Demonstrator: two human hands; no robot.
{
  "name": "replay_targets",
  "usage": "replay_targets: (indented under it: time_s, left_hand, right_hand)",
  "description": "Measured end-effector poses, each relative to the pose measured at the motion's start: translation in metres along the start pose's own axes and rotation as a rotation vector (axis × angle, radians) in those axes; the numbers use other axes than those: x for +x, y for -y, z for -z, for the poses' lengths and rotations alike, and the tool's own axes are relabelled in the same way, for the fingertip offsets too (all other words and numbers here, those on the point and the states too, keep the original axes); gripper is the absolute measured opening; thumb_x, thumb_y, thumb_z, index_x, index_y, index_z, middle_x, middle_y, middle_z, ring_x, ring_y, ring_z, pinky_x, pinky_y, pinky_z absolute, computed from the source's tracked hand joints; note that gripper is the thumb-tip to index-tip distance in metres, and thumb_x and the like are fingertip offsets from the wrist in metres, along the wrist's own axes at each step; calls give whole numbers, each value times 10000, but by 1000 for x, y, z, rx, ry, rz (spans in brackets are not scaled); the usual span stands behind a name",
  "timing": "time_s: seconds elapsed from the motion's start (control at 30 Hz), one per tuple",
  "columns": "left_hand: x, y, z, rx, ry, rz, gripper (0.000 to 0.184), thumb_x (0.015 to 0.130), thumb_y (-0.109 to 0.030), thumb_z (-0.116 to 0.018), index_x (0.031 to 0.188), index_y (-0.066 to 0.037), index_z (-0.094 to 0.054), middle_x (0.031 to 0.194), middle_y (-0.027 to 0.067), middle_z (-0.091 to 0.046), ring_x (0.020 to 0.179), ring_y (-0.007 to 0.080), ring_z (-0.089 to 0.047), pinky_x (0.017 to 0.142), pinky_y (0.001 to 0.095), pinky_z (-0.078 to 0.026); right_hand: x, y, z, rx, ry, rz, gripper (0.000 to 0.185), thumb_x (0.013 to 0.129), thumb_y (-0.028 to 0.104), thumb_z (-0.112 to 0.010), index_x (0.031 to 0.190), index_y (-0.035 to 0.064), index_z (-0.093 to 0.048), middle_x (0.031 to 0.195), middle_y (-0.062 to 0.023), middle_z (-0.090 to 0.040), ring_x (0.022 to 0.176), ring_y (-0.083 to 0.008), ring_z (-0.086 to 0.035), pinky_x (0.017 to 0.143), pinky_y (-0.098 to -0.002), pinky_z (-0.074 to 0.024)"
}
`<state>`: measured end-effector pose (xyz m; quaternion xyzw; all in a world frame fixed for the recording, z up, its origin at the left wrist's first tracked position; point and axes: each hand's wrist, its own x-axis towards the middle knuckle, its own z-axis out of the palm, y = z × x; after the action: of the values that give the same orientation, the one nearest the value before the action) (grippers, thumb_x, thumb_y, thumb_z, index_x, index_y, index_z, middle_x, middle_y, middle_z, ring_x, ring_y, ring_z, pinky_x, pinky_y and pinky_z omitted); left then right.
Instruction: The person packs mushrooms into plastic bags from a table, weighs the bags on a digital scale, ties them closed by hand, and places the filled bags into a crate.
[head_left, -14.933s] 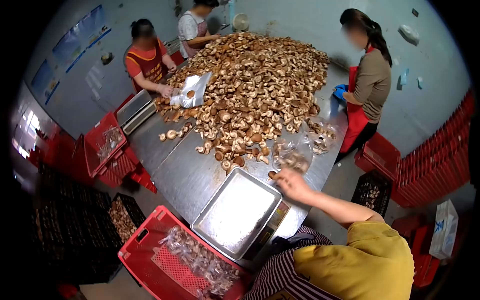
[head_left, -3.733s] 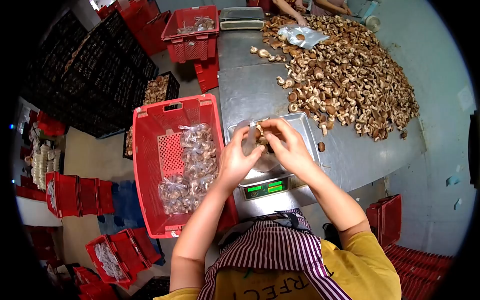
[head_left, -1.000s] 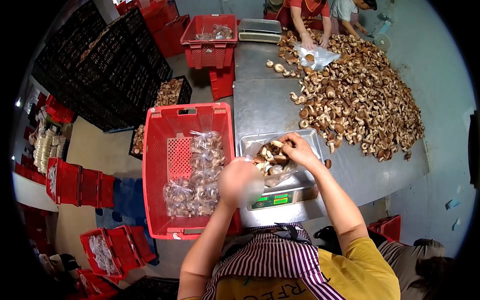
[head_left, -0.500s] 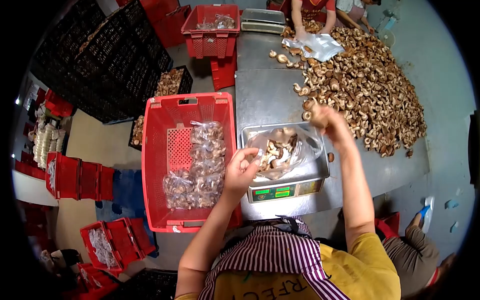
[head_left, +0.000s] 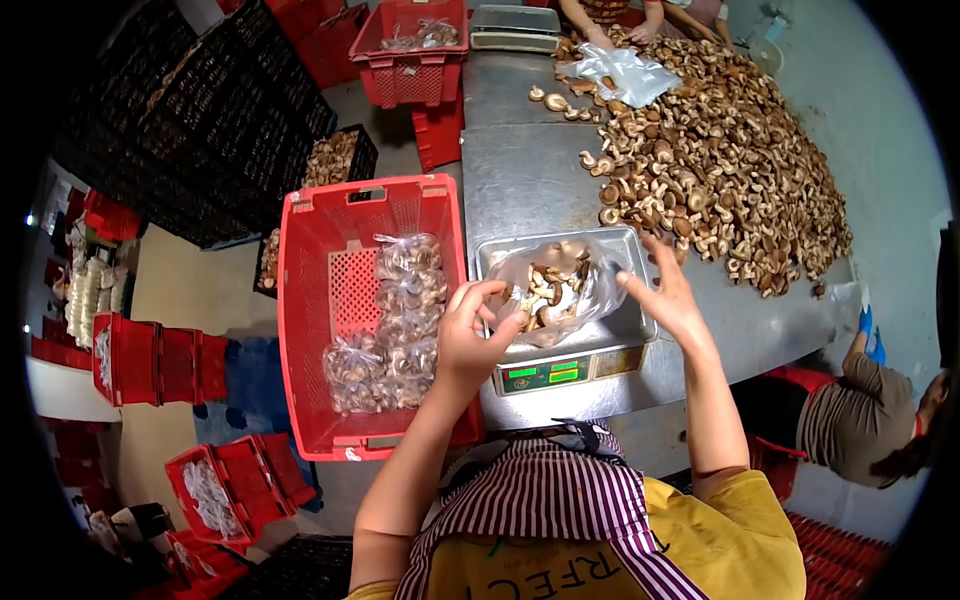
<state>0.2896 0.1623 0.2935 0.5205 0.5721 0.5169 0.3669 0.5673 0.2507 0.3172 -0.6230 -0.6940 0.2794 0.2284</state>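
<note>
A clear plastic bag (head_left: 597,306) partly filled with shiitake mushrooms (head_left: 545,300) sits in the metal pan (head_left: 628,335) of a digital scale (head_left: 545,375). My left hand (head_left: 472,335) is at the left side of the bag, thumb and curled fingers on its edge. On the opposite side, my right hand (head_left: 668,300) has its fingers spread, the thumb close to the bag's rim; no mushroom shows in it. Beyond the scale lies a large heap of loose mushrooms (head_left: 740,170) on the metal table (head_left: 520,180).
Left of the scale stands a red crate (head_left: 300,310) holding several filled bags (head_left: 410,290). Another red crate (head_left: 410,80) and a second scale (head_left: 515,25) are farther back. A co-worker's hands (head_left: 600,38) are beside a plastic bag (head_left: 630,75). Another person (head_left: 865,415) is at the right.
My right hand has come back from the heap's edge to the bag, and the mushroom it carried is gone from it. The bag's mouth is drawn narrower. The view has shifted slightly.
</note>
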Motion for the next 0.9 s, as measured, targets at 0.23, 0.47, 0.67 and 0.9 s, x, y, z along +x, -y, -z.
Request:
replay_targets:
  time_s: [0.23, 0.47, 0.67, 0.9]
  left_hand:
    - [14, -1, -14, 584, -55, -367, 273, 722, -182, -768, 911, -14, -665, 965, 134, -641, 920, 317, -581, 797, 407, -473]
    - [-2, 29, -19, 141, 23, -79, 69, 903, -65, -629, 899, 2, -644, 748, -22, -599, 619, 56, -513, 555, 236, -404]
    - [-13, 38, -12, -66, 63, 125, 194, 937, -31, -576, 1107, 31, -647, 809, -6, -631, 670, 43, -538, 603, 190, -435]
    - [-7, 38, -22, -95, 54, 118, 232, 945, -32, -575, 1162, 36, -618, 824, 7, -640, 738, 59, -592, 672, 200, -478]
  right_hand:
    - [-8, 0, -11, -181, -181, 206, 455, 807, 291, -726, 1153, 20, -612, 1100, -170, -624, 1074, -348, -586, 919, -422, -461]
    - [-19, 34, -51, 80, 149, 585, 171, 900, 150, -587, 998, 19, -635, 991, -164, -642, 971, -349, -610, 835, -432, -494]
    - [-19, 12, -73, -322, 330, 212, 205, 909, 210, -567, 978, 43, -662, 780, -197, -675, 808, -363, -662, 745, -473, -513]
    - [23, -10, -115, -426, 168, 517, 175, 831, 89, -584, 980, 41, -662, 1056, -181, -596, 942, -331, -631, 793, -450, -514]
